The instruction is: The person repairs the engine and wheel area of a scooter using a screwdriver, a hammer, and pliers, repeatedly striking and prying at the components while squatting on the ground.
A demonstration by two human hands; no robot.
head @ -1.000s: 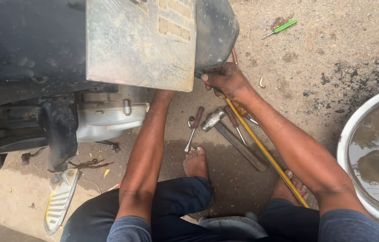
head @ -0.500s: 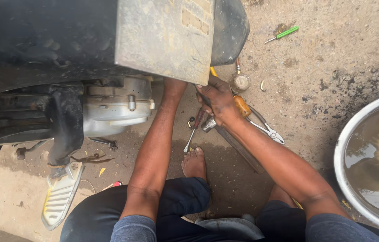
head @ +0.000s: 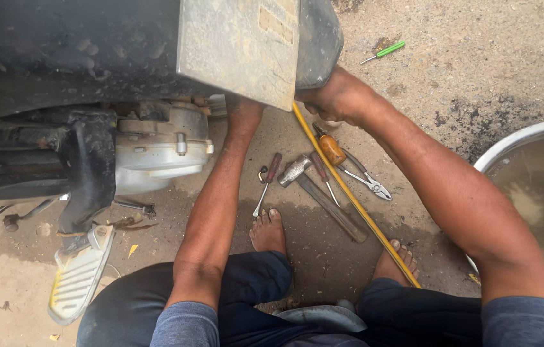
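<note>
**Yellow rod running under the tyre**

The right hand [head: 336, 96] is gripping the yellow rod [head: 355, 205], fingers curled around its top; its long axis is slanting from eleven o'clock to five. The left hand [head: 243, 106] is reaching under the mudguard [head: 240, 45], its grip hidden.

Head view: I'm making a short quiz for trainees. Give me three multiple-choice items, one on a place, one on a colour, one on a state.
1. Where does the green screwdriver lie?
A. on the ground at top right
B. in the basin
C. between the feet

2. What colour is the long rod?
A. red
B. yellow
C. blue

3. What is the right hand doing?
A. resting on a knee
B. holding pliers
C. gripping at the rear tyre

Key: 1 A, it lies alone on bare ground; 2 B, it runs yellow from tyre to foot; 3 C, its fingers close at the tyre's lower edge, where the rod's top end meets it.
</note>
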